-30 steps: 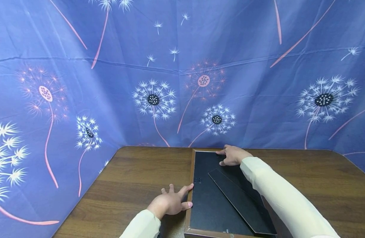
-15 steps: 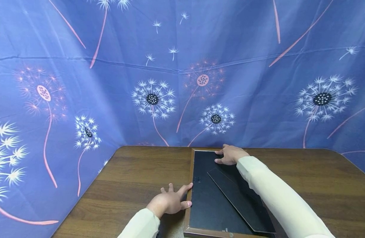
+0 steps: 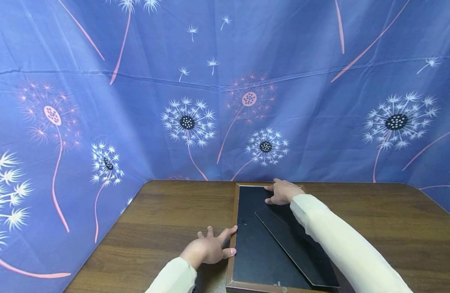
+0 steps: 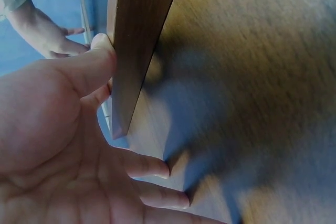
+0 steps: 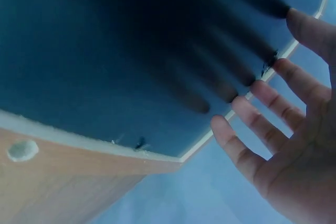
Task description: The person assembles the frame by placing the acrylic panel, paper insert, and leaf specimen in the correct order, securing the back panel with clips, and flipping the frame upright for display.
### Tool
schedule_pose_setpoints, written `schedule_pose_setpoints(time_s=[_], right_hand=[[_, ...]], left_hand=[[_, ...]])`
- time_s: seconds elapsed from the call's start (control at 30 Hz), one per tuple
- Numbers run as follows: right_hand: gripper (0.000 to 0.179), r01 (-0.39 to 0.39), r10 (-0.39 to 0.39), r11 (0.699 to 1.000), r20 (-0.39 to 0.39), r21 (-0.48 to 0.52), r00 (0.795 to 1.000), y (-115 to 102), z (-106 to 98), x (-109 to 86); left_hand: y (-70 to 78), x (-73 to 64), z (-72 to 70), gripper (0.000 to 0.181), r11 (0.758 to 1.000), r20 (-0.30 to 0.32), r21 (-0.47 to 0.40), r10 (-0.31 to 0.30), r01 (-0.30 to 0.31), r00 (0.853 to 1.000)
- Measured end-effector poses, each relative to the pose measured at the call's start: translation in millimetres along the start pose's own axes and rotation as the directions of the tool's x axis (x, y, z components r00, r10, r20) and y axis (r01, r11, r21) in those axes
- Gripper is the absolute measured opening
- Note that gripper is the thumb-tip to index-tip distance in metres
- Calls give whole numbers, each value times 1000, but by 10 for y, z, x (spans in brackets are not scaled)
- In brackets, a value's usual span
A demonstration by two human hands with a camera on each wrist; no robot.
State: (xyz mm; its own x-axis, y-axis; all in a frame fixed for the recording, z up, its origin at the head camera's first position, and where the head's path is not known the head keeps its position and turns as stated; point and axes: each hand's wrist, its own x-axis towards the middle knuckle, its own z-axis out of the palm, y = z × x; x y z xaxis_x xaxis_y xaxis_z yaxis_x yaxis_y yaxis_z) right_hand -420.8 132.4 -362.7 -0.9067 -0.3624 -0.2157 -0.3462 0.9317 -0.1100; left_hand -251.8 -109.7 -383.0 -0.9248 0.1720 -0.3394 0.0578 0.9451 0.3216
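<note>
Two bare hands meet a rectangular picture frame (image 3: 255,248), which lies on a brown wood-grain table (image 3: 166,228) with its black backing panel (image 3: 261,260) facing up. The frame sits slightly right of the middle in the head view, its far end near the table's back edge and its near end running to the bottom of that view. The left hand (image 3: 209,249) is spread, with the tips of its thumb and forefinger set against the left side of the wooden border (image 3: 230,269); in the left wrist view the thumb presses on this side while other fingertips rest on the tabletop, casting blurred shadows. The right hand (image 3: 283,192) reaches across to the far end, its fingers long and fanned out at the panel's pale edge; whether every fingertip touches cannot be told. A black flap (image 3: 296,246) slants across the panel, running from near its middle toward the near right corner, partly overlapped by the right sleeve (image 3: 342,244). Close to the left border sits a small dark fitting (image 3: 243,221), too small to make out. Both sleeves are cream. Behind the table hangs a blue cloth (image 3: 217,118) printed with white and pink dandelions, creased along a horizontal fold.
</note>
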Motion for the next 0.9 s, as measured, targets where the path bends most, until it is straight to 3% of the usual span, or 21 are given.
schedule_pose_setpoints(time_s=[0.53, 0.67, 0.9], right_hand=[[53, 42, -40, 997, -34, 58, 999, 34, -18, -178], [50, 121, -115, 988, -68, 100, 991, -9, 11, -171], [53, 277, -260, 952, -137, 127, 956, -266, 95, -135]], left_hand=[[34, 8, -2, 62, 1000, 4, 1, -8, 8, 1000], [21, 4, -7, 63, 1000, 5, -4, -10, 10, 1000], [4, -2, -12, 62, 1000, 2, 3, -4, 4, 1000]])
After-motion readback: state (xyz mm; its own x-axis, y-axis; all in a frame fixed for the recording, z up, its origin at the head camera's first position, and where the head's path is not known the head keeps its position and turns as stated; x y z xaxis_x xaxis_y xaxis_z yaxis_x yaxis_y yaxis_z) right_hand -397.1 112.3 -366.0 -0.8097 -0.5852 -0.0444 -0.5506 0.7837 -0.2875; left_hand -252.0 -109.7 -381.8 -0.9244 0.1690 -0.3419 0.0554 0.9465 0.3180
